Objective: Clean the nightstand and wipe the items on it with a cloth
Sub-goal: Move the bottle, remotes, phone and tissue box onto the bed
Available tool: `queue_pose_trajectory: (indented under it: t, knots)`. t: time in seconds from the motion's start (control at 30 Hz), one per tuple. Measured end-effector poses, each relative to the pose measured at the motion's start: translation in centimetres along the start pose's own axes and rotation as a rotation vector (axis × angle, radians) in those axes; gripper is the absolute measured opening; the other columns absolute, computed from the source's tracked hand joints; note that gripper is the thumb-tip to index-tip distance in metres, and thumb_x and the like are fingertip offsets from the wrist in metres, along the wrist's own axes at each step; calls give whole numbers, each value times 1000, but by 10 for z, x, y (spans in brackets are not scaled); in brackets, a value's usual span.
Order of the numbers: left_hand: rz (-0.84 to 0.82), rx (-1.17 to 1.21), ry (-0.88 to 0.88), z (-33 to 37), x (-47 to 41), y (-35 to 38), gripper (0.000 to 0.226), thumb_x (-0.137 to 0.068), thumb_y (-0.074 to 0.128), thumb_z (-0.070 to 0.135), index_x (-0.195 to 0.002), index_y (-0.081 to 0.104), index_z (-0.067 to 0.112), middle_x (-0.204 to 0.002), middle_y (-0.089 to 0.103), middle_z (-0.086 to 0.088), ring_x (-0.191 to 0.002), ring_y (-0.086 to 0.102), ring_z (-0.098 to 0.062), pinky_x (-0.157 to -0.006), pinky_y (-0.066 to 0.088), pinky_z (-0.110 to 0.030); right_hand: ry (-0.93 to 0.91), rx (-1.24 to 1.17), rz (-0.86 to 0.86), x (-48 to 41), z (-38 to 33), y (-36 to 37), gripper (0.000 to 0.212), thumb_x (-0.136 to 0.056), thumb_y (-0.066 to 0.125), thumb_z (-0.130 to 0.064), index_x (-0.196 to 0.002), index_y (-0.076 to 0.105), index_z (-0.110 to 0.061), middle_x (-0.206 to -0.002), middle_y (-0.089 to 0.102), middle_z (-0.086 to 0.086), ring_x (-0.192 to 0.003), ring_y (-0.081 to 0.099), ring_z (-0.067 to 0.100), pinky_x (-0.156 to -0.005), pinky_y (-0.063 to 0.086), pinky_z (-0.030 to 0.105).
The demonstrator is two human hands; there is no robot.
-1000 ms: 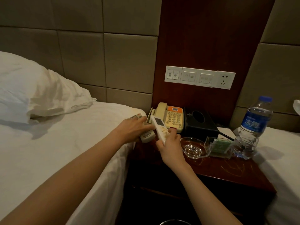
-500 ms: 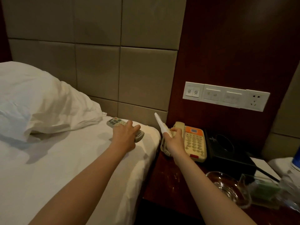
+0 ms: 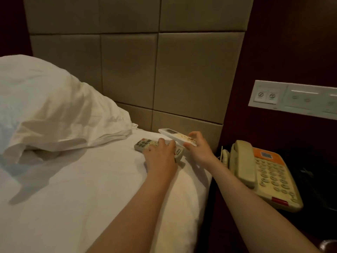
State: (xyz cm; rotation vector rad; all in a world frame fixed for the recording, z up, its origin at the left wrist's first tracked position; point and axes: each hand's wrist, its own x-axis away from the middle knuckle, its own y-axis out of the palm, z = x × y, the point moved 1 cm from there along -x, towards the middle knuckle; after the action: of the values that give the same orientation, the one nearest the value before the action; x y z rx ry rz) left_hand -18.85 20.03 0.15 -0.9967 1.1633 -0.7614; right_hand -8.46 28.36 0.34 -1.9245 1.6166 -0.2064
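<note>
Clearing step: left hand (image 3: 160, 158) clasps grey remote (image 3: 145, 144) on bed (image 3: 91, 198), right hand (image 3: 198, 151) pinches white remote (image 3: 173, 134) just above; next, probably lay it alongside.

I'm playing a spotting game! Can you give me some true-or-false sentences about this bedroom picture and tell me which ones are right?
1. The left hand holds a grey remote that lies on the bed. True.
2. The right hand holds a water bottle. False: it holds a white remote.
3. The telephone has its handset in the cradle. True.
4. The telephone sits on the bed. False: it stands on the dark nightstand beside the bed.
5. A white pillow lies on the bed. True.
</note>
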Motion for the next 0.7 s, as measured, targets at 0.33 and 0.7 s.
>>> queue_pose_trajectory:
  t: [0.33, 0.7]
  knots:
    - [-21, -60, -21, 6, 1, 5, 42, -94, 47, 30, -133, 35, 23, -134, 41, -9, -123, 42, -34, -96, 34, -45, 74, -184, -189, -12, 16, 20, 36, -90, 45, -3, -90, 53, -38, -124, 54, 17, -88, 53, 18, -61, 40, 20]
    - [-11, -41, -60, 6, 14, 0, 54, -96, 41, 25, -146, 19, 25, -153, 14, -15, -130, 36, -36, -100, 33, -50, 79, 119, -82, 0, -8, -16, 39, -101, 34, -30, -138, 40, -19, -146, 35, 8, -134, 33, 31, -112, 28, 45]
